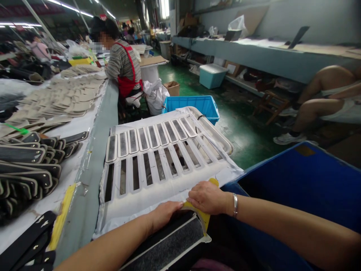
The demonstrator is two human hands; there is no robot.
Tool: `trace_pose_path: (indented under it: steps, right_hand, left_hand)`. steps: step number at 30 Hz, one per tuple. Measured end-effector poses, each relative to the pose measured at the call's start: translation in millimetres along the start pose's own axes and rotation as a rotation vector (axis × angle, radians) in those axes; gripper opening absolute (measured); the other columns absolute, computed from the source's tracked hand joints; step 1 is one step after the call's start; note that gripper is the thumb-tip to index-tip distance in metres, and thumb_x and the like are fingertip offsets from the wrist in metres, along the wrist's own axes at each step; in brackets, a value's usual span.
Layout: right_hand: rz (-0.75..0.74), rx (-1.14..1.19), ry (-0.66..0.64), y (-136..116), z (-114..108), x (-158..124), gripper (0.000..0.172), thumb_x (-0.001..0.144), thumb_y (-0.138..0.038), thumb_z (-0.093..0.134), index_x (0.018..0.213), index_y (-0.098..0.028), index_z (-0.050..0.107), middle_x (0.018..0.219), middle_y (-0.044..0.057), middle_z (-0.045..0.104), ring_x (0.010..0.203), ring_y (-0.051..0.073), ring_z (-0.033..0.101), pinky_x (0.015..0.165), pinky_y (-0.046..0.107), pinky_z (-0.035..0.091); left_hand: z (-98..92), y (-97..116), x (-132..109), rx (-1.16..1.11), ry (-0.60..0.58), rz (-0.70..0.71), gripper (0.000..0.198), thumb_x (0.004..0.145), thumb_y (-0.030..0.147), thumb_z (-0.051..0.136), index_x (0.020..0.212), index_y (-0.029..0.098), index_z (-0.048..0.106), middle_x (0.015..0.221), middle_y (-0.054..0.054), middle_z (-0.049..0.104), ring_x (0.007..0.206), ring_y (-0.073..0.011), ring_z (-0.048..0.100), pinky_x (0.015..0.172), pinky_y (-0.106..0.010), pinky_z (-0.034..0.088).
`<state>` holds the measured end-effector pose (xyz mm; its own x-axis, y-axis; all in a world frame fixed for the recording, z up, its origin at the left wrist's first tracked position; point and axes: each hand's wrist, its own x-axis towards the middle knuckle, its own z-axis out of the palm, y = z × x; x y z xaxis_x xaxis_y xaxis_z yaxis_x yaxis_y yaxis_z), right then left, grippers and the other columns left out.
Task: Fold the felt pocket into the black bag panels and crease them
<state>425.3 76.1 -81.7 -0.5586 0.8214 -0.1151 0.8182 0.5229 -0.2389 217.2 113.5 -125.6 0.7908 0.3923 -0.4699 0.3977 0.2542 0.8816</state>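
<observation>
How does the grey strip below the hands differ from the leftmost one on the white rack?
The near strip slants across the bottom of the view, just below the left hand; the rack strip lies farther off, pointing away from the camera. The near strip has a yellow piece at its end; the rack strip has none. Both have dark grey faces with pale borders.

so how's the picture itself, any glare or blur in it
In the head view, the ceiling lights and window look washed out, and the green floor has a pale sheen; in the same view, the far background is soft, the left hand and right hand fairly clear, and the dark blue bin's inside is deeply shadowed.
</observation>
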Motion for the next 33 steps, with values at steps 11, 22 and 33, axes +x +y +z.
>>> trace_pose_path:
  steps: [11, 22, 33]
  right_hand:
    - [-0.261, -0.013, -0.003, 12.7, -1.5, 11.2, 0.039, 0.094, -0.037, 0.035, 0.070, -0.018, 0.058, 0.067, 0.002, 0.065, 0.058, 0.013, 0.054, 0.053, 0.027, 0.028]
    - [-0.451, -0.022, 0.121, 24.9, 6.6, 14.2, 0.036, 0.093, -0.036, 0.036, 0.069, -0.018, 0.056, 0.062, 0.001, 0.061, 0.054, 0.012, 0.051, 0.054, 0.029, 0.027]
    - [-0.415, 0.033, 0.118, 21.3, 8.4, -1.6, 0.036, 0.093, -0.034, 0.039, 0.068, -0.017, 0.057, 0.060, 0.002, 0.061, 0.051, 0.012, 0.050, 0.053, 0.029, 0.025]
  left_hand:
    - [4.4, 30.2, -18.2, 0.398, -0.090, 0.022, 0.051, 0.091, 0.050, 0.022, 0.078, 0.017, 0.058, 0.082, -0.005, 0.061, 0.080, -0.0193, 0.054, 0.081, -0.031, 0.043]
    - [16.2, 49.9, -20.2, 0.464, -0.050, -0.012, 0.046, 0.092, 0.044, 0.024, 0.083, 0.017, 0.060, 0.092, -0.006, 0.065, 0.086, -0.0203, 0.057, 0.086, -0.031, 0.043]
    - [37.5, 47.6, -23.6, 0.504, -0.007, -0.085, 0.044, 0.096, 0.042, 0.022, 0.105, 0.019, 0.058, 0.109, -0.007, 0.063, 0.101, -0.0211, 0.057, 0.095, -0.033, 0.039]
